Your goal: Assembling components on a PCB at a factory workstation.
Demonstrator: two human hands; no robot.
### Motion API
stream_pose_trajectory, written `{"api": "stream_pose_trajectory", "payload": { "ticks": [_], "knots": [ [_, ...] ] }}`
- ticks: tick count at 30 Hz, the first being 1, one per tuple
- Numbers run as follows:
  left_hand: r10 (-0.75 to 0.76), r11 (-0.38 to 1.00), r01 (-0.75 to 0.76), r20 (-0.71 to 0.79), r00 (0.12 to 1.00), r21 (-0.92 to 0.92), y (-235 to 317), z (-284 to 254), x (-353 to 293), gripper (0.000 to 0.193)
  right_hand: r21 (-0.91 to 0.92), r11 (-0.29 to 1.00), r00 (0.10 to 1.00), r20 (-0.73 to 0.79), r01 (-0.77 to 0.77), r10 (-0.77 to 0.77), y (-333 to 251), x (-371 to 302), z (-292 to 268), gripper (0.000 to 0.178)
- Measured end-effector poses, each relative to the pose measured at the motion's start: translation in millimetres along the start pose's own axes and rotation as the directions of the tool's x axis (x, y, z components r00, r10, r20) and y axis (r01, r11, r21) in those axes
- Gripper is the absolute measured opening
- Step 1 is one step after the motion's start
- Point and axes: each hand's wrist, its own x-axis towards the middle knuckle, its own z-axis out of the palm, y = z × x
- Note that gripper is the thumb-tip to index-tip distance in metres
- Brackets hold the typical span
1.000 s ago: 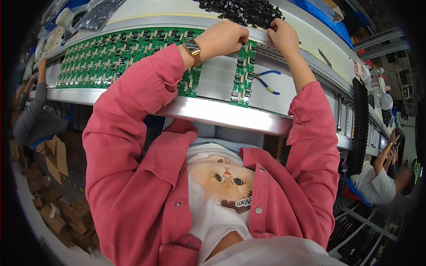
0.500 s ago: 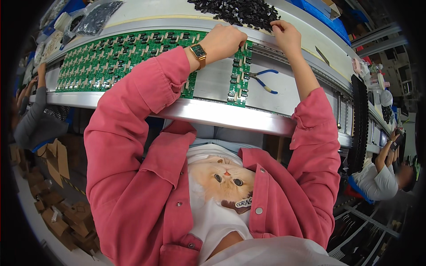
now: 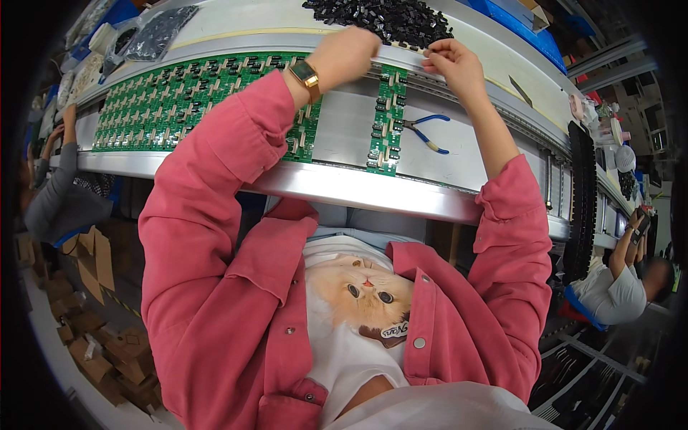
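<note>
Left hand (image 3: 349,56), wearing a wristwatch, is curled at the far edge of the tabletop (image 3: 358,188), over the top end of the wide green circuit-board panel (image 3: 193,100); whether its fingers close on anything cannot be told. Right hand (image 3: 453,63) is pinched together at the near fringe of the heap of small black parts (image 3: 383,18), just above the narrow green board strip (image 3: 385,122); what it grips is too small to see. Blue-handled pliers (image 3: 424,130) lie just beside that strip, untouched.

Risks, as judged: both sleeves cross loaded boards, so a dragging cuff could knock seated parts loose; a tiny part could slip from the pinch and drop among the boards.

Packages: clear bags (image 3: 154,32) of dark pieces at far left; brown cardboard cartons (image 3: 93,337) stacked on the floor at left; blue bin (image 3: 519,29) at far right. Labels unreadable.
</note>
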Motion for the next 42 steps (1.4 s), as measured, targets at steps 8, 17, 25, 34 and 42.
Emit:
{"api": "stream_pose_trajectory", "payload": {
  "ticks": [8,17,25,34,42],
  "knots": [
    [-0.107,0.992,0.116,-0.139,0.984,0.059,-60,10,25,0.014,-0.335,0.904,0.962,0.149,0.265,-0.227,-1,-14,18,0.016],
    [-0.105,0.992,0.115,-0.166,0.981,0.053,-56,12,25,0.014,-0.474,0.757,0.893,0.233,0.449,-0.384,2,-13,22,0.018],
    [0.009,0.998,-0.017,-0.139,0.990,-0.055,-33,-10,16,0.015,-0.503,0.762,0.911,0.271,0.409,-0.311,-3,-14,21,0.016],
    [0.011,0.952,-0.062,-0.169,0.985,-0.299,-18,-7,2,0.016,-0.512,0.726,0.888,0.292,0.460,-0.356,-1,-12,22,0.015],
    [0.045,0.939,-0.089,-0.136,0.990,-0.331,-8,-8,-5,0.016,-0.536,0.719,0.894,0.321,0.443,-0.311,-6,-12,21,0.015]
  ]
}}
